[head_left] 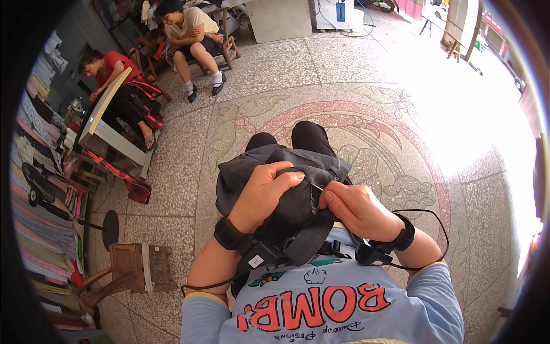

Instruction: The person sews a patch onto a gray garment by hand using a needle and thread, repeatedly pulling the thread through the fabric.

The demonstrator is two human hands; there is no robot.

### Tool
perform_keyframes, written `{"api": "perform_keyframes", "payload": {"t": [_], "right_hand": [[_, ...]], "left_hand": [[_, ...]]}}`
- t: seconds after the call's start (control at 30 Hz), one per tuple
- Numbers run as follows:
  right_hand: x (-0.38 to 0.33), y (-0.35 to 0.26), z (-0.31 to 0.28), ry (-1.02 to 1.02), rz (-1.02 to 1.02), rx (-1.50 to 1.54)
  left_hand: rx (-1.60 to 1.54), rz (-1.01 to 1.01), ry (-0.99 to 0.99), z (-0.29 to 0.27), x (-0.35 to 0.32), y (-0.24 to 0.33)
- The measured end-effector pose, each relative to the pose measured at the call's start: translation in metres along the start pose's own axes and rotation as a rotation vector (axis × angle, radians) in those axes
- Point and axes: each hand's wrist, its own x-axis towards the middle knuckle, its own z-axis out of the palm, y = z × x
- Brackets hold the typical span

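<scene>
A dark grey cloth garment point(235, 183) lies bunched across my lap. My left hand point(262, 194) is closed on its upper part, thumb and fingers pinching a fold. My right hand point(362, 213) is closed in a pinch just to the right, around a thin, pale, needle-like tool point(317, 187). The tool slants up and left to the fold by my left thumb; whether its tip is in the cloth I cannot tell. Below it, a darker strip with whitish marks shows along an edge of the garment. The right fingertips are partly hidden.
Black cables point(427, 212) run from bands on both my wrists. At lower left stands a wooden stool point(129, 268), near shelves of folded fabric point(48, 229). Farther off, one person point(117, 71) bends at a sewing table point(106, 106); another point(192, 28) sits on a chair.
</scene>
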Motion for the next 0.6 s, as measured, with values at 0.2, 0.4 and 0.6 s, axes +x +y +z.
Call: {"api": "perform_keyframes", "payload": {"t": [0.2,0.4,0.6], "right_hand": [[0.0004,0.0008,0.0016,0.010,-0.008,0.009],[0.0000,0.0017,0.0015,0.005,-0.006,0.009],[0.0001,-0.0002,0.0006,0.003,-0.010,0.007]], "left_hand": [[0.022,0.004,0.004,0.0008,0.0001,-0.0023],[-0.005,-0.010,0.058,0.0043,-0.0005,-0.0034],[-0.001,-0.013,0.003,0.0029,-0.0011,-0.0026]]}}
